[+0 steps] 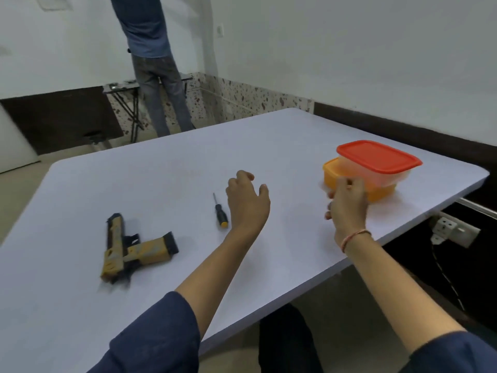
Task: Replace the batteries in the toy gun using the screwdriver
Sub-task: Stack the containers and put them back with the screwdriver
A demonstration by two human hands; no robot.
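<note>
Two boxes are stacked at the far right of our pale bench (295,146): a clear box with a red lid (376,156) rests on an orange box (332,173). White walls (349,49) enclose the room, with a speckled skirting (242,95) in the far corner. At the far left another person (153,63) stands with their back to us at a folding stand (126,103). A wall socket (451,231) with a cable hangs below the bench's right edge.

The toy gun (126,249) lies flat on its side at the near left. It is tan-yellow with dark trim, its handle pointing right. The screwdriver (220,211), with a black handle and a yellow cap, lies right of the gun, tip pointing away.

Our left grip (247,200) hovers just right of the screwdriver, fingers loosely bent and holding nothing. Our right grip (348,203) is at the orange box's near corner. It is blurred, so we cannot tell whether its fingers have closed on anything.
</note>
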